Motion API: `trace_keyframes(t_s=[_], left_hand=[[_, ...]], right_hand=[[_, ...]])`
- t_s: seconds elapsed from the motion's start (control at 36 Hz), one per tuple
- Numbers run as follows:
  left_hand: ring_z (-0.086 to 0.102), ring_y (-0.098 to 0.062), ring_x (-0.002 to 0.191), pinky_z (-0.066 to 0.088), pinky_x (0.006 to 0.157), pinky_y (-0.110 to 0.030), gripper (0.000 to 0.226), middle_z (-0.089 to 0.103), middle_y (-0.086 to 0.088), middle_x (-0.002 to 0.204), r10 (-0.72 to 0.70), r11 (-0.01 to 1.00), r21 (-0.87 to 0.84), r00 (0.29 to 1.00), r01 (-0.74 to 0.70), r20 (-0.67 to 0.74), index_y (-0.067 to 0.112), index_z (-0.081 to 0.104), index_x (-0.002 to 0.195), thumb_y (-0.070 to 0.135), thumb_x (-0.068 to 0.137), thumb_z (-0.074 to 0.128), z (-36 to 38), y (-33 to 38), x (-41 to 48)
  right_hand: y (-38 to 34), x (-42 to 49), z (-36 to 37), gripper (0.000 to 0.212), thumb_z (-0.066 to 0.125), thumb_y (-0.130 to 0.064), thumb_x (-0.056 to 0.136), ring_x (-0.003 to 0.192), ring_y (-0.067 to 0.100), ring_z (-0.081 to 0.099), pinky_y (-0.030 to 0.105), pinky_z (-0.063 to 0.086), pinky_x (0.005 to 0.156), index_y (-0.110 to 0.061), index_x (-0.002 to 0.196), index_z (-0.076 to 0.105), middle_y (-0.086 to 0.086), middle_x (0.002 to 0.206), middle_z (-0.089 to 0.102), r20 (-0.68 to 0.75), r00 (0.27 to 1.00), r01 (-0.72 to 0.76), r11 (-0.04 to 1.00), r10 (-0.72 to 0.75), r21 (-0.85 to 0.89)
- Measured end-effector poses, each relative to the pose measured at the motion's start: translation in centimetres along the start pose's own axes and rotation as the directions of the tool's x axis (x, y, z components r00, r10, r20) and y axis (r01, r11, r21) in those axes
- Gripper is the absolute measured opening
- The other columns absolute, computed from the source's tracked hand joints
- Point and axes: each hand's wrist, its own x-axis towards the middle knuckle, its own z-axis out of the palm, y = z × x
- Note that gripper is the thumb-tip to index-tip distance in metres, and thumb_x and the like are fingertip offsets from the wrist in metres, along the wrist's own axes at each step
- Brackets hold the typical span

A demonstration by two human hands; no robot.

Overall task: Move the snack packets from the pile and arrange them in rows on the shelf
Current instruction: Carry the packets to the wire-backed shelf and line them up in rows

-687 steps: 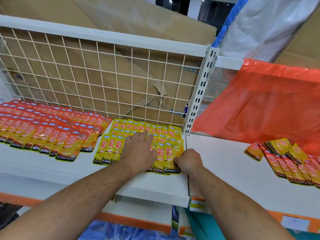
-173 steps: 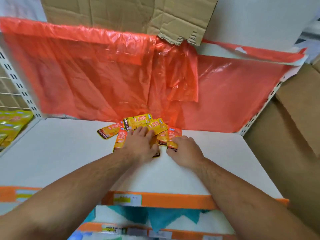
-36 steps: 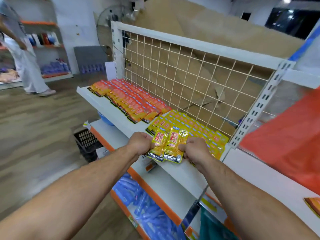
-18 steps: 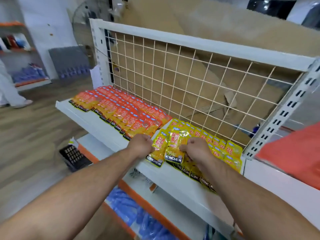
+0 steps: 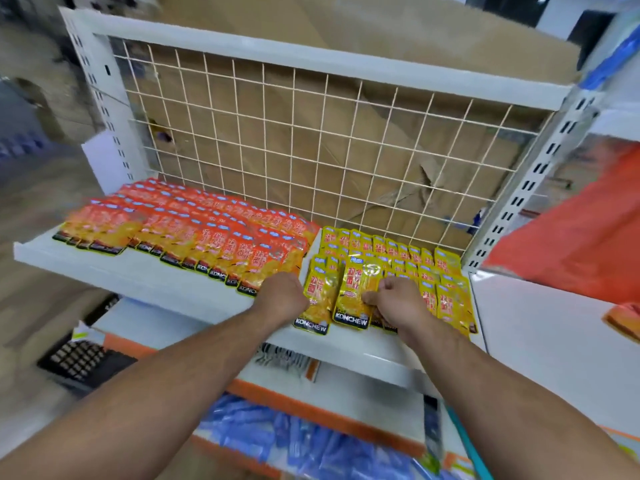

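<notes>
Rows of orange snack packets (image 5: 194, 233) fill the left of the white shelf (image 5: 138, 271); rows of yellow snack packets (image 5: 401, 254) lie on its right part. My left hand (image 5: 284, 297) grips a yellow KONCHEW packet (image 5: 317, 299) at the front of the yellow rows. My right hand (image 5: 398, 301) pinches a second yellow packet (image 5: 356, 292) right beside it. Both packets lie low over the shelf's front edge. At the far right edge one orange packet (image 5: 623, 318) of the pile lies on the neighbouring shelf.
A white wire grid (image 5: 311, 150) backs the shelf, with cardboard (image 5: 346, 29) behind it. An orange plastic bag (image 5: 581, 237) hangs at the right. A lower shelf holds blue packs (image 5: 277, 441). A black basket (image 5: 79, 362) stands on the floor at the left.
I have turned from the pile on the right shelf to the left shelf. Both hands have carried the two yellow packets forward and down to the front of the yellow rows.
</notes>
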Motion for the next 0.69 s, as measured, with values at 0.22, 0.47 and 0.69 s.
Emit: trace_keyframes(t_s=[0.22,0.47,0.69], left_hand=[[0.057,-0.029,0.122,0.055,0.084,-0.043,0.017,0.069,-0.01,0.109,0.068,0.997,-0.026,0.997,-0.067,0.03,0.004,0.061,0.088,0.013,0.078,0.072,-0.2,-1.2,-0.5],[0.065,-0.031,0.11,0.057,0.081,-0.044,0.013,0.071,-0.014,0.095,0.114,0.993,-0.032,0.993,-0.113,0.038,0.0,0.066,0.08,0.012,0.08,0.071,-0.1,-1.0,-0.9],[0.062,-0.022,0.108,0.05,0.085,-0.03,0.045,0.063,-0.005,0.13,0.191,0.981,-0.026,0.981,-0.192,-0.03,0.014,0.056,0.137,0.025,0.094,0.059,-0.2,-2.2,-0.7]], right_hand=[[0.6,-1.7,1.8,0.044,0.078,-0.007,0.078,0.06,0.022,0.046,0.028,0.033,0.055,-0.019,0.059,0.04,0.005,0.055,0.047,-0.043,0.998,-0.038,0.999,0.038,0.003],[0.5,-2.1,2.6,0.042,0.077,0.0,0.079,0.057,0.022,0.048,0.028,0.038,0.057,-0.017,0.061,0.043,0.004,0.054,0.047,-0.083,0.996,-0.034,0.999,0.034,-0.005],[0.2,-2.3,3.7,0.042,0.077,0.003,0.078,0.058,0.022,0.045,0.034,0.04,0.06,-0.017,0.061,0.045,0.006,0.056,0.046,-0.045,0.998,-0.051,0.998,0.053,0.046]])
